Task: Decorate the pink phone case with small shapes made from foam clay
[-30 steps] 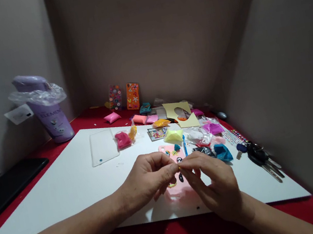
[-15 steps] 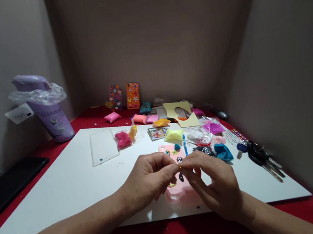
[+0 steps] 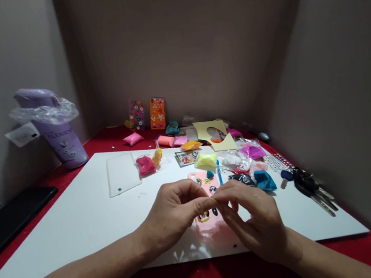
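My left hand [image 3: 179, 207] and my right hand [image 3: 252, 213] meet at the fingertips above a pink phone case [image 3: 209, 225]. Both are closed in a pinch, thumbs and forefingers touching. The small yellow bit of clay between them is hidden by the fingertips now, though it showed half a second ago. Small coloured decorations sit on the case, among them a teal piece [image 3: 210, 174] at its top corner and a black-and-yellow one [image 3: 204, 216] lower down. My hands cover part of the case. Beyond it lies a blue modelling tool [image 3: 219, 172].
On the white board [image 3: 81, 239] lie a clear case [image 3: 123, 174], a red clay packet [image 3: 146, 165], a yellow packet [image 3: 206, 160] and a teal packet [image 3: 264, 180]. Keys [image 3: 308, 184] rest at right. A purple tumbler [image 3: 64, 141] and black phone [image 3: 13, 222] are at left.
My fingertips have shifted slightly, and the yellow speck between them has gone out of sight. The black-and-yellow decoration on the case shows more fully. Everything else has stayed put.
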A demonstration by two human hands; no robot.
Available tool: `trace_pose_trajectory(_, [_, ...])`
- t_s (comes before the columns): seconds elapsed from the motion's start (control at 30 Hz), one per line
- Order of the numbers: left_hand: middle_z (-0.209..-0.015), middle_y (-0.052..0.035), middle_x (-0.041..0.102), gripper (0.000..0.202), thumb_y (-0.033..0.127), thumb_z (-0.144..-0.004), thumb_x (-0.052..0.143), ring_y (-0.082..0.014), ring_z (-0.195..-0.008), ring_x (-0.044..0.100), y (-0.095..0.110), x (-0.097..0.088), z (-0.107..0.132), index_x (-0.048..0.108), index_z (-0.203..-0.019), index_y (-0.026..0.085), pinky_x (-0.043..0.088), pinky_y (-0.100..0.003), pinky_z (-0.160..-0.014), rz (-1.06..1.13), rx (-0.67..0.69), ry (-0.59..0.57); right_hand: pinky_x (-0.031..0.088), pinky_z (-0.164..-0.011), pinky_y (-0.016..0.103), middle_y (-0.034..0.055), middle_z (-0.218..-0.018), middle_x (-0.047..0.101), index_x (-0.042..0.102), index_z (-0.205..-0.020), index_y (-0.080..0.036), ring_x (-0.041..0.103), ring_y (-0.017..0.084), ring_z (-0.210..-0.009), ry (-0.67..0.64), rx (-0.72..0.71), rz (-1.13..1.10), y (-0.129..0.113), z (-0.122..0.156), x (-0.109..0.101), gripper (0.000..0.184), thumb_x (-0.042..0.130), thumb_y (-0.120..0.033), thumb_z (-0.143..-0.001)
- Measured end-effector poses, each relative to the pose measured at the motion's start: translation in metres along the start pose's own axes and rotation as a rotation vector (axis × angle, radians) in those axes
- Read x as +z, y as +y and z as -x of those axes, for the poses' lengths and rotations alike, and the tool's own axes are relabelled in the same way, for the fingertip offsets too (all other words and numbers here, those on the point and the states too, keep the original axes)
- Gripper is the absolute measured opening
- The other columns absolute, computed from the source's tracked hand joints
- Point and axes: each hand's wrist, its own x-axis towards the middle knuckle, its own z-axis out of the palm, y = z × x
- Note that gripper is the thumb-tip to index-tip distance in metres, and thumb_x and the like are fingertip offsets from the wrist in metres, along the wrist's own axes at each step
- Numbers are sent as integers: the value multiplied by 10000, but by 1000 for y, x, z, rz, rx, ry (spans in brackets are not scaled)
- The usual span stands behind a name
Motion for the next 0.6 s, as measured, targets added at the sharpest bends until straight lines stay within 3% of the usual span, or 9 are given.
trace_pose_trajectory(0.17, [-619,7,577,206,298,-741,697,-75,-569,468,-1,-1,0,635,-700,105,368,-187,-512,-123,45,-2,455,-581,279,36,-747,610,577,-969,-182,551,142,-674,-6,-9,-5,0,-1,0,229,512,-30,-810])
trace_pose_trajectory(0.6, [-564,40,493,186,245,-836,567,-51,-487,396,-1,-2,3,591,-703,117,316,-175,-457,-160,92,-43,437,-616,279,42,-767,611,583,-974,-161,547,138,-701,-24,3,-38,3,1,1,238,532,0,-807])
